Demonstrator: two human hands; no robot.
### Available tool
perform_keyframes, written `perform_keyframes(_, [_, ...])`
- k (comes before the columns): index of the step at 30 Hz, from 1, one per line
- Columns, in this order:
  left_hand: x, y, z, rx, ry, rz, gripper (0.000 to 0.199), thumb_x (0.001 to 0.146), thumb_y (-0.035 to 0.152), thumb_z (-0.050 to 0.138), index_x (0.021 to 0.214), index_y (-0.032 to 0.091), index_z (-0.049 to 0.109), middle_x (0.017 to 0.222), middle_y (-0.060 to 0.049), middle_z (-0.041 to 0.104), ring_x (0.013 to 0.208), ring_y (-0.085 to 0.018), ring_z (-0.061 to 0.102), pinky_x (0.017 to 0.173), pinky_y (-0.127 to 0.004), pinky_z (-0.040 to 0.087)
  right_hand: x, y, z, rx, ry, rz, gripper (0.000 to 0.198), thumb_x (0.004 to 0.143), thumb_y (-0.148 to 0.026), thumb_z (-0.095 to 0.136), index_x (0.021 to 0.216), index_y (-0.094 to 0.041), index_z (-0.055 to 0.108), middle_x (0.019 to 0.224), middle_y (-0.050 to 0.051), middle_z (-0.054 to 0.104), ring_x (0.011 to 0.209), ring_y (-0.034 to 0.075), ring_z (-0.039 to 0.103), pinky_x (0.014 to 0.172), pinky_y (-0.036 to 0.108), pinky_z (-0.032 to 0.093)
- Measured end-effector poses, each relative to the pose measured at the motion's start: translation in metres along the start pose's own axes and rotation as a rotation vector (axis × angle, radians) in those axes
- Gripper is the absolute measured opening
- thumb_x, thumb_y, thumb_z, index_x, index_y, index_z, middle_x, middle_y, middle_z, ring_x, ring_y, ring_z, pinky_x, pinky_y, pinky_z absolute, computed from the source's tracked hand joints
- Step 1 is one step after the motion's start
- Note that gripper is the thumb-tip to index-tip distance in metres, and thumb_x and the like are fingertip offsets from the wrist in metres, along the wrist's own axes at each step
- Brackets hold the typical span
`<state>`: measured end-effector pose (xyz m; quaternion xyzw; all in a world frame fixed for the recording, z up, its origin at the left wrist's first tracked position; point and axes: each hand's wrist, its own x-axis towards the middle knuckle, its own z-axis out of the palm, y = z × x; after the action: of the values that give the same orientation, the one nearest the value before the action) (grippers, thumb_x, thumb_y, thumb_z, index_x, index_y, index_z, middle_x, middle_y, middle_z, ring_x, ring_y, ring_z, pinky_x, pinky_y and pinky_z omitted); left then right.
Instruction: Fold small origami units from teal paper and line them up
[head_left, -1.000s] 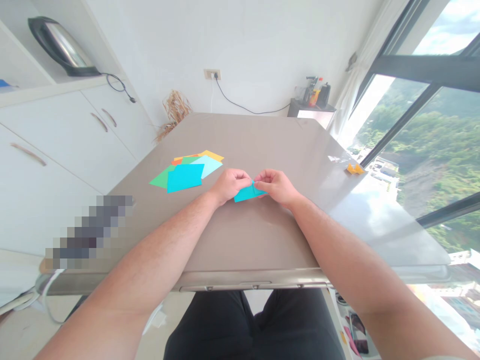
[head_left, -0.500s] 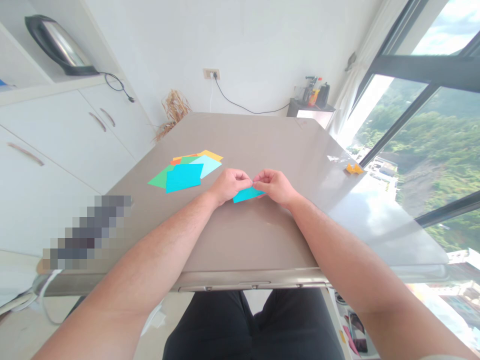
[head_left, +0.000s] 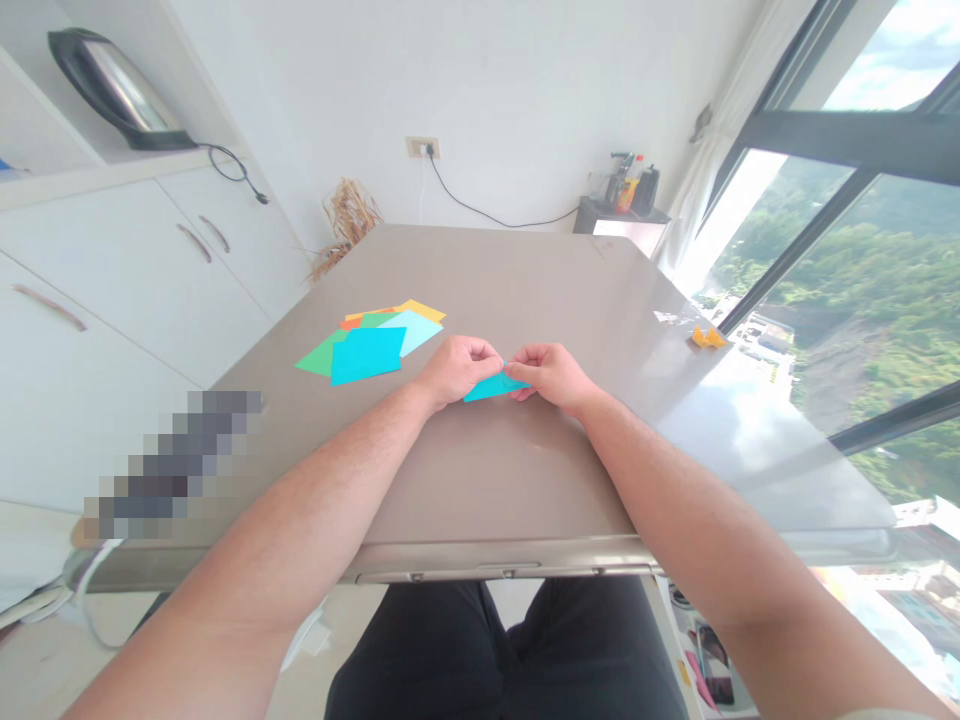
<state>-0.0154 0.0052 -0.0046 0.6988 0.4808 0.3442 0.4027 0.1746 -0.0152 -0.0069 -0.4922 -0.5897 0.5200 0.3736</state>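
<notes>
Both of my hands pinch one folded piece of turquoise paper above the near middle of the table. My left hand grips its upper left side between thumb and fingers. Close beside it, my right hand has thumb and fingertips closed on the paper's upper right part, with some fingers curled beneath. The fingertips of the two hands almost meet at the top edge. Part of the paper is hidden behind the fingers. To the left lies a loose pile of coloured paper sheets, a turquoise one on top.
The brown table has its front edge near my lap. A folded orange paper piece lies at the right edge by the window. A blurred-out dark object sits at the left edge. Dried stalks stand behind the far left corner.
The turquoise paper between my hands has tilted slightly, and its visible lower part looks narrower. More of my right fingers shows under it. The paper pile stays put.
</notes>
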Motion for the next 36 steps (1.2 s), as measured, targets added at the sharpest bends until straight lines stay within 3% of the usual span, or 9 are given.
perform_keyframes(15, [0.0005, -0.0033, 0.0004, 0.019, -0.011, 0.014, 0.021, 0.072, 0.038, 0.066, 0.072, 0.017, 0.070, 0.063, 0.000, 0.062, 0.055, -0.012, 0.050, 0.048, -0.023, 0.034, 0.0005, 0.0016, 0.0006, -0.005, 0.007, -0.007, 0.018, 0.076, -0.027, 0.078, 0.073, -0.019, 0.062, 0.065, -0.001, 0.068, 0.060, 0.015, 0.071, 0.058, 0.024, 0.059])
perform_keyframes(36, [0.0015, -0.0026, 0.0002, 0.104, 0.003, 0.076, 0.022, 0.073, 0.040, 0.067, 0.071, 0.017, 0.070, 0.067, -0.001, 0.067, 0.064, -0.014, 0.056, 0.057, -0.024, 0.041, -0.0019, -0.0030, -0.0011, 0.006, -0.006, 0.010, 0.015, 0.077, -0.024, 0.076, 0.070, -0.018, 0.065, 0.063, 0.000, 0.069, 0.059, 0.016, 0.071, 0.059, 0.025, 0.059])
